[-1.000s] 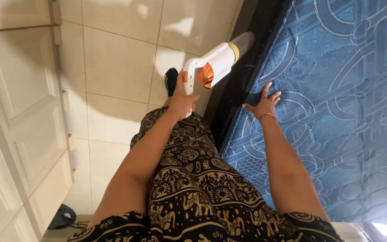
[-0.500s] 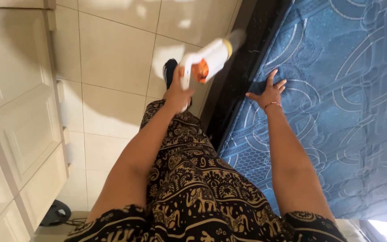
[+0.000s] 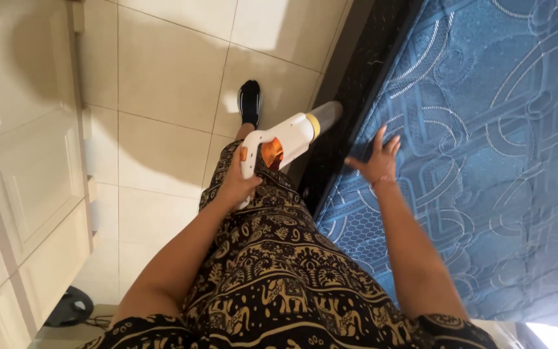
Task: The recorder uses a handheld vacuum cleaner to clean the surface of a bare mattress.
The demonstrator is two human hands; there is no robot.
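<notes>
Gripping handheld vacuum (image 3: 283,143) beside mattress (image 3: 485,148) edge.

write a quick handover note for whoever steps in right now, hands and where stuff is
Left hand: closed around the grip of a white handheld device with orange parts and a clear nozzle, held over the floor and aimed toward the mattress edge.
Right hand: open, fingers spread, flat on the blue quilted mattress near its edge.
The mattress lies on a dark bed frame beside the tiled floor; white cabinet doors stand on the other side.
Done: the device is in hand and at the mattress edge.
Left: whether any of the mattress has been treated cannot be told.
</notes>
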